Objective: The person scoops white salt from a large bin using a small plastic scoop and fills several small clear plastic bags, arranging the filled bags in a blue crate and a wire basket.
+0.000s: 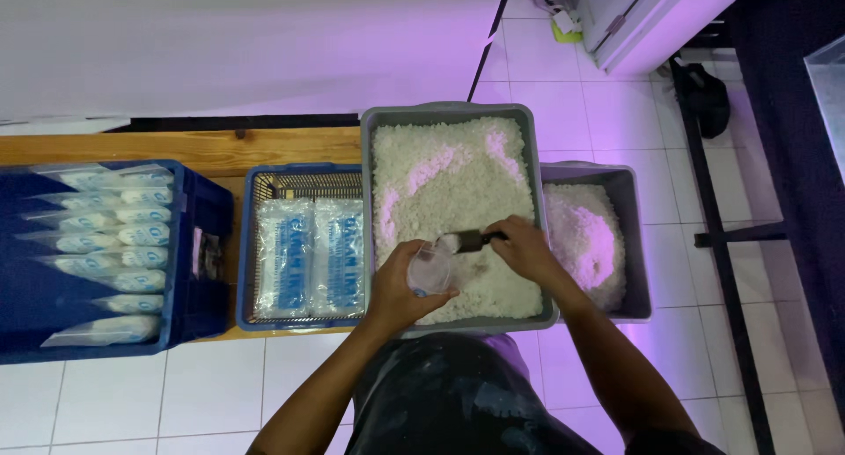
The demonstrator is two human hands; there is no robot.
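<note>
Clear plastic, thin and floppy, is what the left hand [400,288] holds: a small bag [431,270] with its mouth held open, the fingers curled around it just above the near edge of the grey tub [370,200]. The right hand [528,251] has its fingers wrapped tightly round the dark handle of a scoop [466,240], whose bowl, heaped with white grains, is tipped at the bag's mouth. The mouth looks narrow beside the scoop, so grains could well slide past its rim; most would drop back into the granular white salt [449,182] filling the tub, but any that clear the near wall would land on the person's dark apron or the white tiled floor [211,393]. A soft bag held from one side may also fold shut or slip as it grows heavier.

Left of the tub, a blue wire-sided basket [249,244] holds two flat filled packets [310,257], and further left a blue crate [198,244] carries a row of packets on the wooden tabletop [176,147]. To the right, a second grey tub [638,244] holds a lower mound of the same grains.
</note>
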